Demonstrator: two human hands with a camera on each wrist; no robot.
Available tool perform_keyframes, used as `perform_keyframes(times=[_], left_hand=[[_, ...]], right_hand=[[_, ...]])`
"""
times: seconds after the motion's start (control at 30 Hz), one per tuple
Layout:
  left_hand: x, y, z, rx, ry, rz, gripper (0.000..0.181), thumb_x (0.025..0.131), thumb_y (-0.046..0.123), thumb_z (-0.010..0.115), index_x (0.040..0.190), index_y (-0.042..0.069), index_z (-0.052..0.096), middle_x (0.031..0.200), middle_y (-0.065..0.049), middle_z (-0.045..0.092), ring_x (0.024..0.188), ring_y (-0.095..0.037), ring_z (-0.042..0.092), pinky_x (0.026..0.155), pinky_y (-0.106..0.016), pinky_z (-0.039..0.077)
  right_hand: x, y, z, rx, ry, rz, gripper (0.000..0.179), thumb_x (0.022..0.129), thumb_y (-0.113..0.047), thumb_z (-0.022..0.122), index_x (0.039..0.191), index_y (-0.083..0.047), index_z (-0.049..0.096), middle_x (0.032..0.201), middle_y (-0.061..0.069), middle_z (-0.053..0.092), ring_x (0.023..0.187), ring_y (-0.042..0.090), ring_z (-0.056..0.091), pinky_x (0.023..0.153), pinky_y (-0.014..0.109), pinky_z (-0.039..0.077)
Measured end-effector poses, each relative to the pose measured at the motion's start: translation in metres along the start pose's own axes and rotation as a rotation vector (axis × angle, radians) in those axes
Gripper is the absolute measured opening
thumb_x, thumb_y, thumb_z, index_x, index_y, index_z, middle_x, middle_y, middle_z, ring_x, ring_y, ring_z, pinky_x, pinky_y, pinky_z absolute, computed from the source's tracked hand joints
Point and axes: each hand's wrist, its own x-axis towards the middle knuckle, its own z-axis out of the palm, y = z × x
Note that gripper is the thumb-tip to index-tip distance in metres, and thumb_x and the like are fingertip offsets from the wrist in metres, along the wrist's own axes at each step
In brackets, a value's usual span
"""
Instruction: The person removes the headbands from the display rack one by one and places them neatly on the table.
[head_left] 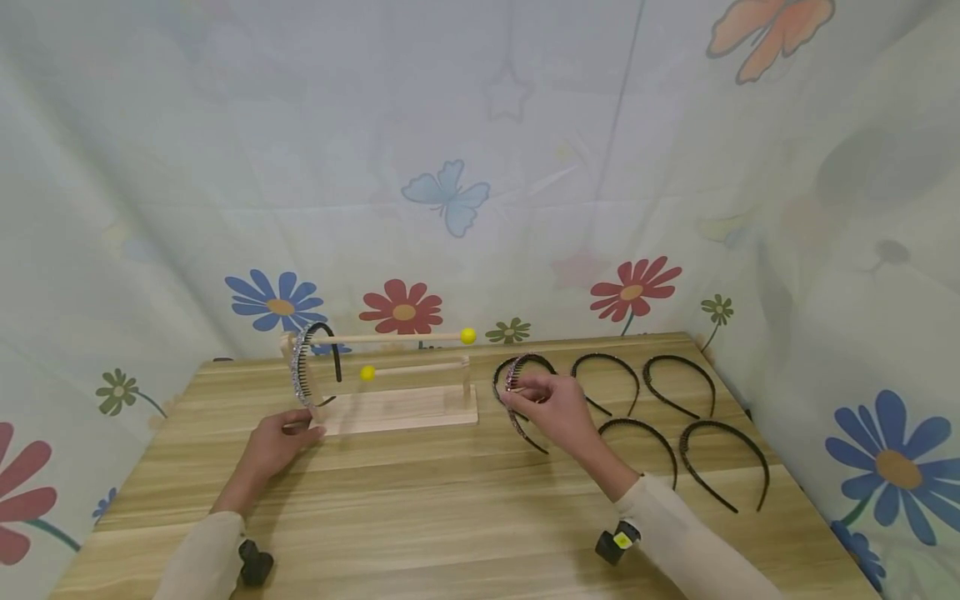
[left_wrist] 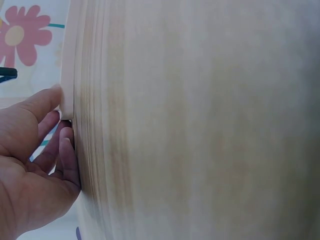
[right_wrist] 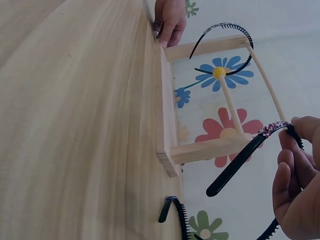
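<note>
With thumb and fingers, my left hand (head_left: pixel 276 446) grips the left front corner of a wooden rack's base (head_left: pixel 405 412). Two horizontal rods on the rack end in yellow balls (head_left: pixel 468 336). Round the upper rod, near its left end, hangs a headband with silver stones (head_left: pixel 300 375) and comb teeth. To the right of the rack, my right hand (head_left: pixel 558 408) pinches a black headband with pink stones (right_wrist: pixel 272 130) at its decorated part. One smooth black end of it points down and left in the right wrist view; its other side is partly hidden by my fingers.
Several dark headbands (head_left: pixel 731 425) lie on the wooden table (head_left: pixel 420 517) at the right, one partly behind my right hand and another partly under my right forearm. A pale curtain (head_left: pixel 562 275) printed with flowers and butterflies stands behind the table and along its sides.
</note>
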Motion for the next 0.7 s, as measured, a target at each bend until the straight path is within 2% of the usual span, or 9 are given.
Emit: perform_keyframes(times=[0.43,0.7], left_hand=[[-0.001,0.002,0.0,0.005,0.0,0.006,0.056,0.098,0.033,0.071,0.136,-0.007,0.059,0.132,-0.029,0.064,0.116,-0.043,0.065,0.094,-0.055,0.054],[0.0,0.001,0.0,0.007,0.004,-0.001,0.056,0.098,0.033,0.071,0.136,-0.006,0.06,0.132,-0.029,0.063,0.117,-0.044,0.064,0.095,-0.055,0.054]], right_hand=[[-0.016,0.015,0.0,-0.027,0.029,0.112,0.03,0.085,-0.031,0.086,0.105,-0.009,0.08,0.092,0.003,0.078,0.083,0.015,0.072,0.073,0.037,0.06],[-0.022,0.02,0.001,-0.027,0.034,0.132,0.026,0.084,-0.031,0.086,0.099,-0.01,0.081,0.09,0.002,0.078,0.082,0.015,0.073,0.07,0.033,0.059]])
